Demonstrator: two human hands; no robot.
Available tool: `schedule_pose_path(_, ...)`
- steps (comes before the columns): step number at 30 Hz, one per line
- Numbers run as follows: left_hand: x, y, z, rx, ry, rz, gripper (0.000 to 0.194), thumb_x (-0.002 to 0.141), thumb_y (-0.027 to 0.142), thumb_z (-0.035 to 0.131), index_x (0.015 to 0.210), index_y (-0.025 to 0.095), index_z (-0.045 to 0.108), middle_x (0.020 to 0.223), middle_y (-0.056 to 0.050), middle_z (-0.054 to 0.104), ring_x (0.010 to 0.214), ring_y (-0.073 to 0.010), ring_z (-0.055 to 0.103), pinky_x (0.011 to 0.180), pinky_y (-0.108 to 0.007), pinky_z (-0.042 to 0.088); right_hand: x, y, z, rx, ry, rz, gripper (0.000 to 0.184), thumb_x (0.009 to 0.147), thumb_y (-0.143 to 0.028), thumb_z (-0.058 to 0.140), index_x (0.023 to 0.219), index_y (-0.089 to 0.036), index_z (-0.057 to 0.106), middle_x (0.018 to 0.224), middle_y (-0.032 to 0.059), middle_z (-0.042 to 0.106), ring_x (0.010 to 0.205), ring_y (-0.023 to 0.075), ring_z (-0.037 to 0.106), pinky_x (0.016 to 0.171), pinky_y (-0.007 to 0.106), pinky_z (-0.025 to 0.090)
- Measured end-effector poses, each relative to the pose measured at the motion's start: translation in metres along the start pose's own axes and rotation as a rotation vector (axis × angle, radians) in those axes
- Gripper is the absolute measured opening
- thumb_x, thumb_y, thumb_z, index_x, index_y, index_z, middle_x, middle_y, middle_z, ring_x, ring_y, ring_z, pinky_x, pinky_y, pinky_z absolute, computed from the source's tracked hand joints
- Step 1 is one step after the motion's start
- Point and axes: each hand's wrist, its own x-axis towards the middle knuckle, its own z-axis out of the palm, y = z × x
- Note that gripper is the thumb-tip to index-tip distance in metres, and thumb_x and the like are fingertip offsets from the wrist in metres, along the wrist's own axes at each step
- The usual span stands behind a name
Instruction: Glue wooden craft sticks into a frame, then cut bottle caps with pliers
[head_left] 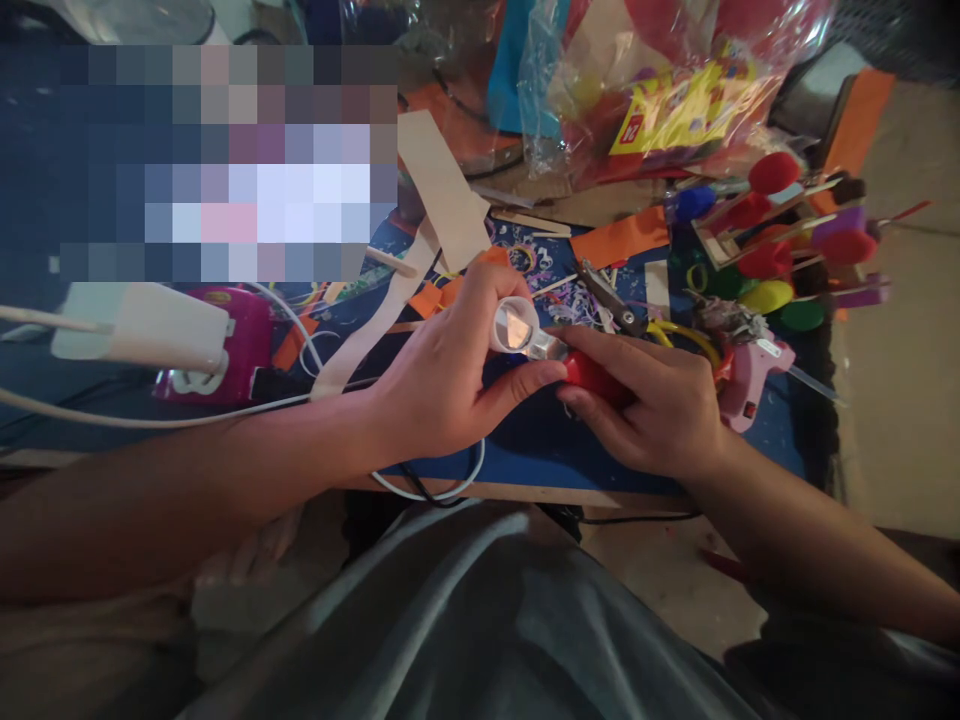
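Note:
My left hand (442, 375) is closed around a small white round cup (496, 325), like a cap or a short tube, with its open end facing me. Something tan shows inside it. My right hand (652, 400) grips a red-handled tool (589, 374) with a short, flat metal end (546, 347). That metal end meets the cup's right rim; whether it cuts or only touches cannot be made out. My left thumb rests close to the red handle. Both hands are above the front part of the blue tabletop (517, 440).
A pink glue gun (752, 378) and yellow-handled scissors (686, 335) lie right of my hands. Behind them are paper scraps, orange strips (622, 238) and clear plastic bags (570, 90). A white charger (142, 325) sits in a pink power socket (251, 340), its cables crossing the left side.

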Motion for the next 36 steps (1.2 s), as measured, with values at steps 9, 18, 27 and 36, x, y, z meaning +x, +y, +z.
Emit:
schedule_pose_path(9, -0.0001, 0.0024, 0.0004, -0.027, 0.011, 0.020, 0.042, 0.111, 0.053, 0.074, 0.133, 0.026, 0.049, 0.095, 0.000, 0.064, 0.072, -0.0150, 0.057, 0.061, -0.032, 0.045, 0.0008, -0.0006, -0.0003, 0.008, -0.015, -0.005, 0.040, 0.114, -0.040, 0.071, 0.148, -0.019, 0.074, 0.119, 0.0117, 0.092, 0.087, 0.0236, 0.091, 0.071, 0.028, 0.070)
schedule_pose_path(18, 0.0023, 0.0091, 0.0002, -0.094, 0.033, 0.017, 0.036, 0.112, 0.049, 0.075, 0.128, 0.026, 0.052, 0.095, -0.001, 0.061, 0.072, -0.0147, 0.056, 0.062, -0.030, 0.047, 0.0009, -0.0009, 0.0005, 0.023, -0.011, -0.014, 0.039, 0.114, -0.039, 0.072, 0.146, -0.017, 0.074, 0.116, 0.0121, 0.092, 0.085, 0.0224, 0.090, 0.070, 0.026, 0.069)
schedule_pose_path(27, 0.0031, 0.0091, 0.0001, -0.111, 0.033, 0.012, 0.036, 0.111, 0.048, 0.076, 0.128, 0.027, 0.053, 0.099, -0.002, 0.065, 0.076, -0.0161, 0.061, 0.066, -0.032, 0.053, 0.0006, -0.0011, -0.0006, 0.053, -0.020, -0.004, 0.041, 0.114, -0.039, 0.071, 0.149, -0.019, 0.074, 0.118, 0.0114, 0.092, 0.085, 0.0222, 0.089, 0.071, 0.026, 0.069)
schedule_pose_path(36, 0.0043, 0.0063, -0.0053, -0.124, -0.004, 0.005, 0.032, 0.120, 0.056, 0.051, 0.134, 0.027, 0.053, 0.090, -0.001, 0.061, 0.065, -0.0149, 0.054, 0.060, -0.033, 0.052, 0.0013, -0.0004, -0.0044, 0.025, -0.041, 0.015, 0.041, 0.115, -0.044, 0.068, 0.150, -0.023, 0.075, 0.116, 0.0100, 0.092, 0.075, 0.0200, 0.086, 0.067, 0.026, 0.069)
